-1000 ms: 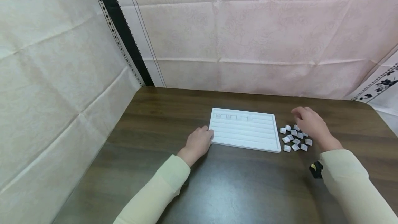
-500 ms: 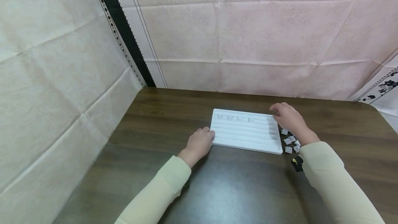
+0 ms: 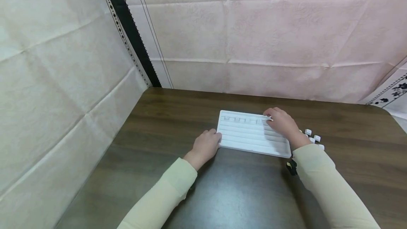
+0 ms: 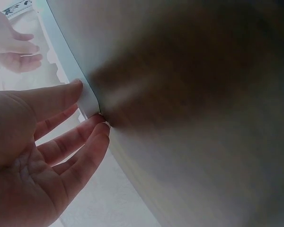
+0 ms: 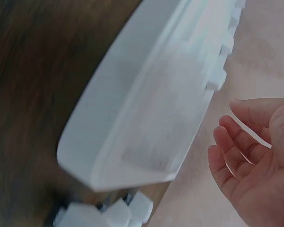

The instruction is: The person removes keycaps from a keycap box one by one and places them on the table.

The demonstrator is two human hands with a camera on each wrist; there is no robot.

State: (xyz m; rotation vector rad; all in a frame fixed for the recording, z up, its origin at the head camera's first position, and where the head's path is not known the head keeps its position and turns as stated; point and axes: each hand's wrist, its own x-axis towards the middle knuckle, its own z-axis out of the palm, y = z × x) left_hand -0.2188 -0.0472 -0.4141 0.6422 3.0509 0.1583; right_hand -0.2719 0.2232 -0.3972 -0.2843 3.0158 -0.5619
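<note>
On the table lies a white tray (image 3: 251,137) with several ridged rows. A line of small white tiles (image 3: 240,119) stands along its back row. My left hand (image 3: 205,145) grips the tray's left end, its thumb and fingertips at the corner in the left wrist view. Over the back right part of the tray, my right hand (image 3: 281,123) pinches what looks like a small white tile (image 3: 269,118) between thumb and forefinger. The right wrist view shows that hand's other fingers bent, but the tile cannot be made out there.
Several loose white tiles (image 3: 313,138) lie on the brown table (image 3: 241,183) right of the tray, partly hidden by the right wrist. A pale cloth (image 3: 273,38) hangs behind the table and another cloth (image 3: 63,98) on the left.
My right hand has moved left from the loose tiles to above the tray's back right part. The left hand has kept its grip on the tray.
</note>
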